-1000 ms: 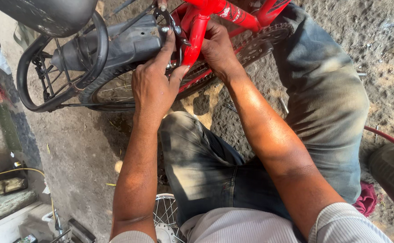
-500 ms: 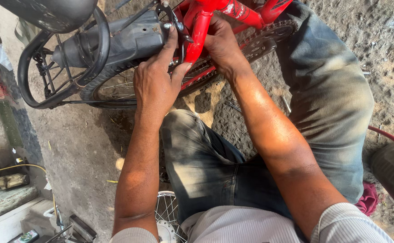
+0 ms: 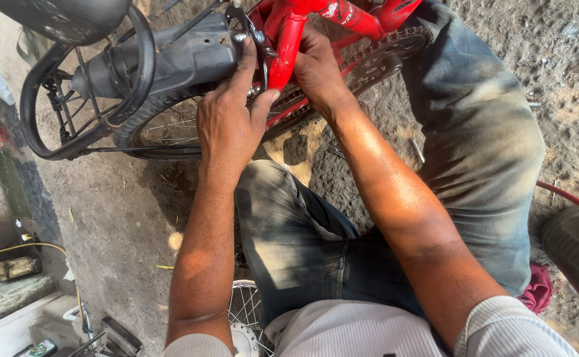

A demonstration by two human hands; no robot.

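Head view: red frame point(image 3: 289, 39) at 12 o'clock, lying across the ground. Left hand point(image 3: 226, 122) fingers spread, thumb pressed on frame tube, index reaching the black mudguard point(image 3: 190, 56) bolt. Right hand point(image 3: 316, 66) clamped on the frame at 1 o'clock. Steel frame judged stiff, heavy; grip the tubes, avoid greasy chain point(image 3: 395, 46). Versus earlier: hands barely shifted.

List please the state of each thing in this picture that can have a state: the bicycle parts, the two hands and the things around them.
Left hand: pressed on the black mudguard, fingers by the bolt.
Right hand: gripping the red frame tube.
Red frame: tilted, held.
Black mudguard: sitting over the tyre.
Rear wheel: fitted, tyre on.
Chain: on the chainring.
Loose spoked wheel: lying on the ground, partly hidden.
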